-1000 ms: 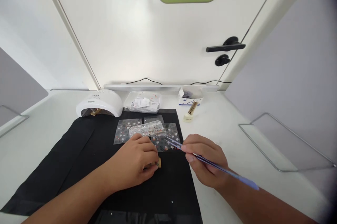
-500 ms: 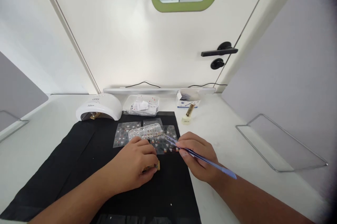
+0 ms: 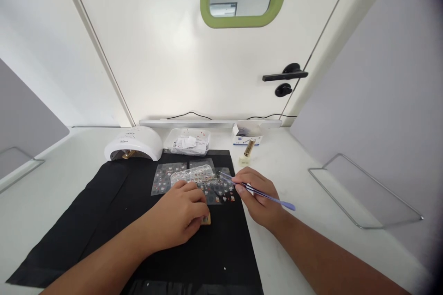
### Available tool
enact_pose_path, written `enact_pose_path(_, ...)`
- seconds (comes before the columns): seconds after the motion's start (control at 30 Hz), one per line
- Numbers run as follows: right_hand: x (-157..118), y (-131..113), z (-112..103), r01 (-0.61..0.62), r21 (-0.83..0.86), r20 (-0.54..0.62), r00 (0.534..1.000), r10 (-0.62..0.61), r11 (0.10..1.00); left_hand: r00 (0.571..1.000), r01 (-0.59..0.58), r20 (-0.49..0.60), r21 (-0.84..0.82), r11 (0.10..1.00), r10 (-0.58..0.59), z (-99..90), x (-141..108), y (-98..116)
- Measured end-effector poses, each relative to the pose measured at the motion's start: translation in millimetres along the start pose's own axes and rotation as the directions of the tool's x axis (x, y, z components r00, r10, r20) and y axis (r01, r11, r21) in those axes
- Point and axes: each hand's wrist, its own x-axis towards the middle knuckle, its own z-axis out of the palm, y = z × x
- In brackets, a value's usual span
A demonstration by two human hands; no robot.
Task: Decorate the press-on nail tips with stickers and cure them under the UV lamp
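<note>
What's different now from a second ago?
The right hand and its tweezers have moved farther forward, so the hand is now nearer the small bottle. The camera's view has tilted up slightly. Nothing was visibly picked up or let go. The left hand stays on the small gold-coloured piece; the bottle and clear case stay put.

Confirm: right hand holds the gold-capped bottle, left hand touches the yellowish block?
No: the right hand holds purple tweezers; the gold-capped bottle sits on the white tabletop, as the head view shows. The left hand does touch the yellowish block.
</note>
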Motion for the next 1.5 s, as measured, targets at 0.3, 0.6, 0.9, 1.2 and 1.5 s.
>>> enact_pose_path(0.3,-3,6,3,-0.032,0.006,0.007,0.999,0.032,0.999,0.998,0.017,-0.067,-0.007,1.0,-0.017,3.2,0,1)
enact_pose_path(0.6,-3,7,5,-0.009,-0.004,-0.033,0.999,0.009,1.0,0.999,0.052,-0.018,0.046,0.998,-0.052,1.8,1,1)
enact_pose_path(0.9,-2,10,4,-0.014,0.009,-0.071,0.997,0.015,1.0,0.999,0.034,0.029,0.087,0.996,-0.037,-1.7,4,1)
enact_pose_path(1.2,-2,11,4,-0.055,0.035,-0.073,0.996,0.057,0.998,0.999,0.032,0.032,0.112,0.993,-0.035,1.0,6,1)
enact_pose_path(1.5,-2,12,4,-0.073,0.045,-0.087,0.993,0.076,0.996,0.999,0.035,0.03,0.093,0.995,-0.038,-0.1,6,4)
